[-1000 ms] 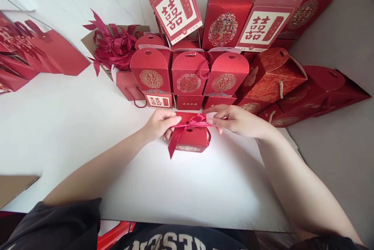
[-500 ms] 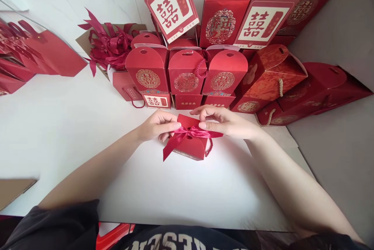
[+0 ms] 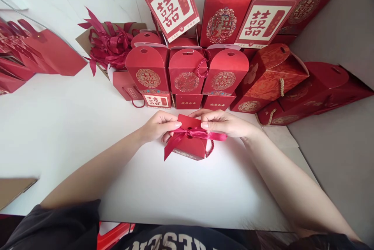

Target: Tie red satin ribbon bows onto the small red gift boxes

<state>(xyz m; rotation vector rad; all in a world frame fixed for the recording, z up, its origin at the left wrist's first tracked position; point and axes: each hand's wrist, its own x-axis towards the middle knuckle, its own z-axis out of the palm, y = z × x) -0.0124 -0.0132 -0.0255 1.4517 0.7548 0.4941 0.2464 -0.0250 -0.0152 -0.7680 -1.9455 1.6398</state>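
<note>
A small red gift box with a rounded flap and a twisted cord handle sits on the white table in front of me. Across its top lies a bow of shiny crimson ribbon, one tail hanging over the front left, the other reaching right. At the bow's left side my left hand is closed, thumb and fingers pinching a loop. My right hand pinches the loop on the right side, its other fingers curled behind the box flap.
Rows of red gift boxes are stacked just beyond my hands. A carton full of crimson ribbons stands back left, with red bags farther left. A brown cardboard piece lies at the near left. A grey wall bounds the right.
My right hand has shifted slightly right and closed its fingers on the bow's right side. The right ribbon tail reaches a little farther right. My left hand has barely moved.
</note>
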